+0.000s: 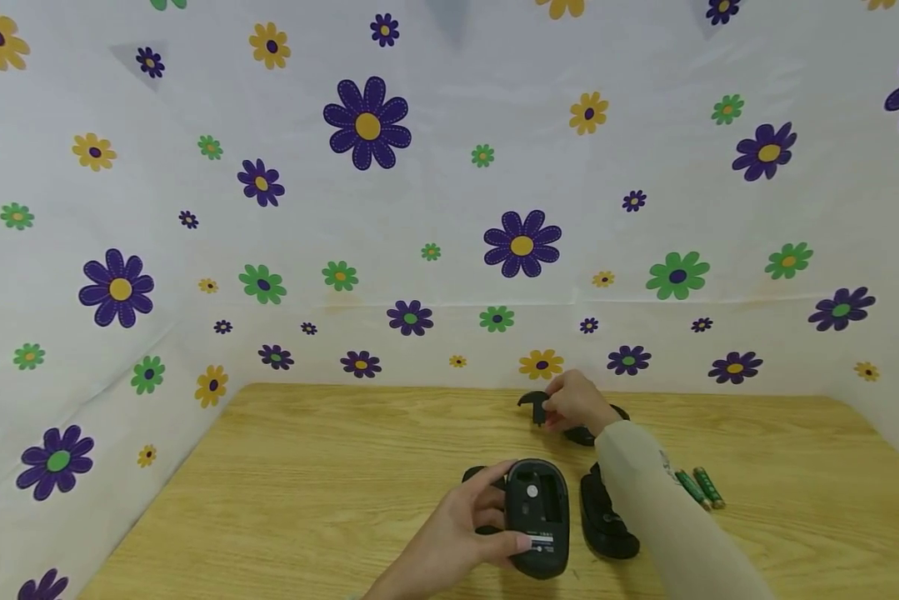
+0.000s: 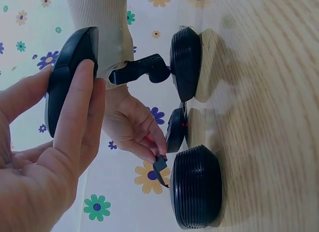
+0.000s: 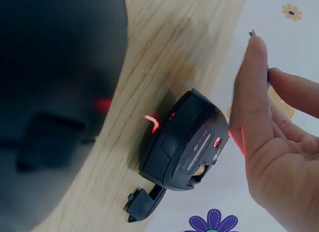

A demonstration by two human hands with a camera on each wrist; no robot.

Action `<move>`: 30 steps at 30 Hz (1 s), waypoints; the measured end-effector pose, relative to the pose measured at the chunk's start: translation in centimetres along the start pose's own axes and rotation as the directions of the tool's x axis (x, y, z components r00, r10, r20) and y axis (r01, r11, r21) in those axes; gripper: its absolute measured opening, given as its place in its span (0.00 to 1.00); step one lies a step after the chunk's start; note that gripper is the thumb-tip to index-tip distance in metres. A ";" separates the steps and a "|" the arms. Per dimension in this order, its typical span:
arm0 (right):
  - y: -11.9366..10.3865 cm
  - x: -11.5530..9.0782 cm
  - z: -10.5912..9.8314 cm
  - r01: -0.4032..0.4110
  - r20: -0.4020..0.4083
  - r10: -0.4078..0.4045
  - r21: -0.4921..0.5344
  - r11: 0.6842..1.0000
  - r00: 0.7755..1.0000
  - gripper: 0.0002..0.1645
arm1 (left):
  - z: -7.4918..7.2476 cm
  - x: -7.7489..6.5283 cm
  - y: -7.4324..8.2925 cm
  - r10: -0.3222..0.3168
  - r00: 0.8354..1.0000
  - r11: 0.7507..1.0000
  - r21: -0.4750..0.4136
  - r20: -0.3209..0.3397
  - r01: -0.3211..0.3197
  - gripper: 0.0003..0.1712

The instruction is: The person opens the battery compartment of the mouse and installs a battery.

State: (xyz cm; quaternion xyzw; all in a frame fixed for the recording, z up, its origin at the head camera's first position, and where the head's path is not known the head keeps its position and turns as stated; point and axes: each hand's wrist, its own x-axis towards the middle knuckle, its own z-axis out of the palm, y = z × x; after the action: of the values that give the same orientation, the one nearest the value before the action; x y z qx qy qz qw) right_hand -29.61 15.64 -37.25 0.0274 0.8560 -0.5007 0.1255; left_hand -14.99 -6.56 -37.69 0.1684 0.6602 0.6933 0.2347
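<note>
A black computer mouse (image 1: 536, 517) is in my left hand (image 1: 467, 533), its underside and empty battery compartment turned up in the head view. The left thumb lies over its label while the fingers grip the side. At the back of the table, my right hand (image 1: 572, 402) pinches a small curved black battery cover (image 1: 533, 407), raised above the tabletop. Close by that hand rests another mouse (image 3: 189, 142), its sensor glowing red and its battery compartment open. A similar black cover (image 3: 142, 204) sticks out beside it.
A black ridged mouse (image 1: 606, 525) lies under the right forearm, a black cover piece (image 2: 139, 70) standing up from it. Another ridged mouse (image 2: 197, 187) is partly hidden behind the left hand in the head view. Two green batteries (image 1: 700, 487) lie at the right.
</note>
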 end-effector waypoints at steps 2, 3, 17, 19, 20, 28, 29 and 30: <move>0.1 0.1 0.0 -0.001 0.005 0.001 -0.012 1.000 1.000 0.20 | 0.0 0.0 0.0 -0.001 1.000 1.000 -0.004 0.002 0.001 0.42; 0.1 0.2 0.0 -0.001 0.005 0.001 -0.015 1.000 1.000 0.20 | 0.0 0.1 0.0 -0.001 1.000 1.000 -0.006 0.003 0.001 0.42; -0.3 0.4 0.3 -0.036 0.022 0.038 -0.080 0.996 0.999 0.21 | 0.0 0.1 -0.3 0.001 1.000 1.000 -0.023 0.028 -0.001 0.42; -0.4 0.3 0.4 -0.035 0.021 0.037 -0.081 0.996 0.999 0.19 | 0.0 0.1 -0.3 0.000 0.999 1.000 -0.015 0.036 0.001 0.42; -0.4 0.3 0.4 -0.035 0.017 0.036 -0.083 0.996 0.999 0.18 | 0.0 0.1 -0.3 -0.002 0.999 1.000 -0.010 0.038 0.002 0.42; -1.0 0.0 0.0 0.035 0.002 -0.035 -0.115 0.993 0.999 0.17 | 0.1 0.1 -0.5 -0.018 1.000 1.000 -0.024 0.024 0.019 0.43; -1.1 -0.2 -0.2 0.038 0.002 -0.038 -0.110 0.993 0.999 0.19 | 0.2 0.1 -0.4 -0.022 1.000 1.000 -0.018 0.019 0.023 0.42; -1.2 -0.3 -0.3 0.037 -0.002 -0.037 -0.108 0.993 0.999 0.21 | 0.2 0.1 -0.4 -0.026 1.000 1.000 -0.013 0.016 0.026 0.42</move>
State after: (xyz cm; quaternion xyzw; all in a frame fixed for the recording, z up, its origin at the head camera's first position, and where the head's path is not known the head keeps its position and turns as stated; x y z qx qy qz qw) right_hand -29.55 15.31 -36.01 0.0058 0.8824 -0.4559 0.1159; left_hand -14.97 -6.32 -38.12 0.1637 0.6558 0.6932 0.2501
